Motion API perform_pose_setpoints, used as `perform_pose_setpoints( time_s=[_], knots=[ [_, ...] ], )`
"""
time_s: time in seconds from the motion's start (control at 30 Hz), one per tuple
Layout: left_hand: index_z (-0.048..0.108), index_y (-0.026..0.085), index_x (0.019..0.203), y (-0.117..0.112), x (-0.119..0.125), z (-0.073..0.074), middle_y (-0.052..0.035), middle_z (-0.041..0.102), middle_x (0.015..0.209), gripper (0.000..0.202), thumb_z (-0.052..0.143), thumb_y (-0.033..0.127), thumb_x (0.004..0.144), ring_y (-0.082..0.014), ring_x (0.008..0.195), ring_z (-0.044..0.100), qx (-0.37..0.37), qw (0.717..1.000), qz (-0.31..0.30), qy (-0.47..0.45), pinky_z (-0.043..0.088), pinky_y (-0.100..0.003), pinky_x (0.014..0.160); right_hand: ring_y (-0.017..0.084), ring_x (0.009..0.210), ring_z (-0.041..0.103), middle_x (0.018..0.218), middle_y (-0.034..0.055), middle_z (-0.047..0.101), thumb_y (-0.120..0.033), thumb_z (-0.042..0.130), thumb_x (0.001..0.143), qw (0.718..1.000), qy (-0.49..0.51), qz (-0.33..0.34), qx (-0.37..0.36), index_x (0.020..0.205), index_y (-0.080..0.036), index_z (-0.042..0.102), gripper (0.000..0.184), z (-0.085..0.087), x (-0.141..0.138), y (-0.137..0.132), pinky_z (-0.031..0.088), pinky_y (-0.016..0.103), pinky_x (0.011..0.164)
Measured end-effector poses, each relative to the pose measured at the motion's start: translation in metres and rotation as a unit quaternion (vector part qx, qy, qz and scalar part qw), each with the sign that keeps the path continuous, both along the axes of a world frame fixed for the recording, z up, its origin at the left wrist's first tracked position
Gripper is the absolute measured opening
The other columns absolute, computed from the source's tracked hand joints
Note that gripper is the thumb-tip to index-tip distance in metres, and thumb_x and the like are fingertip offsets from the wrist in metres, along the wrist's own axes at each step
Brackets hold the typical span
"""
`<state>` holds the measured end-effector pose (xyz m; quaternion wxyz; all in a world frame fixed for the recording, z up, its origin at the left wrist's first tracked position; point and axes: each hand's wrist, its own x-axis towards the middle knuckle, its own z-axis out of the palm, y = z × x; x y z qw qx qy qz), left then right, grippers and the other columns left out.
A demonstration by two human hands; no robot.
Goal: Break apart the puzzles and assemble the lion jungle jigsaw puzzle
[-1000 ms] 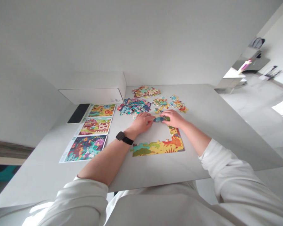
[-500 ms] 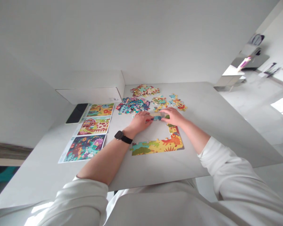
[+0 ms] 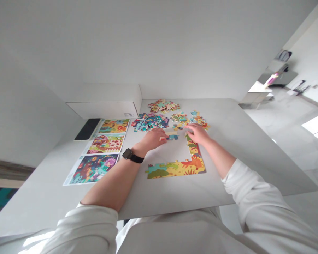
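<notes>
A partly built jigsaw (image 3: 176,168) lies on the white table (image 3: 228,141), with a finished bottom row and a right-hand column (image 3: 193,150). My left hand (image 3: 153,137), a black watch (image 3: 129,155) on its wrist, curls its fingertips on a short strip of joined pieces (image 3: 171,137) at the puzzle's upper edge. My right hand (image 3: 198,133) lies flat with its fingers on the top of the right-hand column. The two hands are a short way apart.
Loose pieces sit in piles beyond the hands: a pink pile (image 3: 164,105), a blue pile (image 3: 149,122) and a mixed pile (image 3: 189,118). Three picture sheets (image 3: 106,144) lie at the left, beside a black phone (image 3: 87,129). A white box (image 3: 106,103) stands behind them.
Both hands held the strip of pieces together before. Now they have drawn apart: the strip stays at my left fingertips and my right hand has shifted onto the right column.
</notes>
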<state>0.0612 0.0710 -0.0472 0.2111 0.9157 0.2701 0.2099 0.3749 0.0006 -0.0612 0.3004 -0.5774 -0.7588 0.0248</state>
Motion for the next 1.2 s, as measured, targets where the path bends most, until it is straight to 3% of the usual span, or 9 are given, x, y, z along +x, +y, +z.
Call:
perform_pose_setpoints(
  time_s=[0.27, 0.53, 0.7, 0.9, 1.07, 1.2],
  knots=[
    [0.083, 0.028, 0.12, -0.003, -0.007, 0.012, -0.007, 0.076, 0.132, 0.033, 0.061, 0.023, 0.097, -0.0259, 0.13, 0.066, 0.062, 0.992, -0.02, 0.11, 0.05, -0.039, 0.116, 0.029, 0.117, 0.071, 0.122, 0.0105, 0.079, -0.018, 0.067, 0.092, 1.0, -0.013, -0.013, -0.018, 0.116, -0.024, 0.08, 0.029, 0.003, 0.0, 0.001, 0.054, 0.049, 0.109],
    [0.079, 0.032, 0.131, 0.002, -0.013, 0.011, -0.0053, 0.068, 0.148, 0.057, 0.051, 0.004, 0.09, -0.0234, 0.13, 0.067, 0.106, 0.978, -0.02, 0.178, 0.052, -0.037, 0.114, 0.026, 0.118, 0.072, 0.121, 0.0077, 0.08, -0.017, 0.067, 0.091, 0.999, 0.012, -0.026, -0.023, 0.113, -0.025, 0.08, 0.027, 0.005, 0.0, 0.002, 0.055, 0.045, 0.109],
    [0.074, 0.032, 0.139, 0.005, -0.018, 0.009, -0.0056, 0.065, 0.153, 0.071, 0.051, -0.003, 0.082, -0.0228, 0.139, 0.062, 0.125, 0.973, -0.049, 0.187, 0.049, -0.037, 0.119, 0.025, 0.117, 0.073, 0.12, 0.006, 0.08, -0.019, 0.067, 0.092, 0.997, 0.042, -0.048, -0.039, 0.111, -0.026, 0.08, 0.025, 0.028, 0.01, 0.012, 0.053, 0.044, 0.111],
    [0.074, 0.033, 0.14, 0.003, -0.022, 0.013, -0.006, 0.063, 0.155, 0.075, 0.051, -0.005, 0.079, -0.0238, 0.142, 0.06, 0.127, 0.971, -0.053, 0.197, 0.049, -0.036, 0.118, 0.024, 0.123, 0.073, 0.132, 0.0075, 0.078, -0.026, 0.069, 0.093, 0.981, 0.106, -0.145, -0.077, 0.124, -0.025, 0.076, 0.031, 0.055, 0.021, 0.047, 0.054, 0.04, 0.11],
    [0.077, 0.032, 0.136, 0.001, -0.021, 0.013, -0.0061, 0.065, 0.154, 0.072, 0.05, -0.005, 0.08, -0.0236, 0.143, 0.06, 0.117, 0.974, -0.04, 0.188, 0.048, -0.036, 0.119, 0.029, 0.125, 0.072, 0.133, 0.0123, 0.077, -0.039, 0.075, 0.093, 0.972, 0.019, -0.179, -0.154, 0.136, -0.023, 0.069, 0.045, 0.044, 0.002, 0.073, 0.055, 0.043, 0.107],
    [0.076, 0.03, 0.134, -0.001, -0.019, 0.014, -0.0061, 0.066, 0.151, 0.069, 0.05, -0.004, 0.081, -0.0237, 0.139, 0.062, 0.121, 0.975, -0.016, 0.184, 0.05, -0.037, 0.118, 0.033, 0.121, 0.072, 0.13, 0.0141, 0.077, -0.049, 0.075, 0.093, 0.966, -0.091, -0.18, -0.162, 0.137, -0.024, 0.067, 0.052, 0.033, -0.012, 0.083, 0.054, 0.046, 0.104]
  ],
)
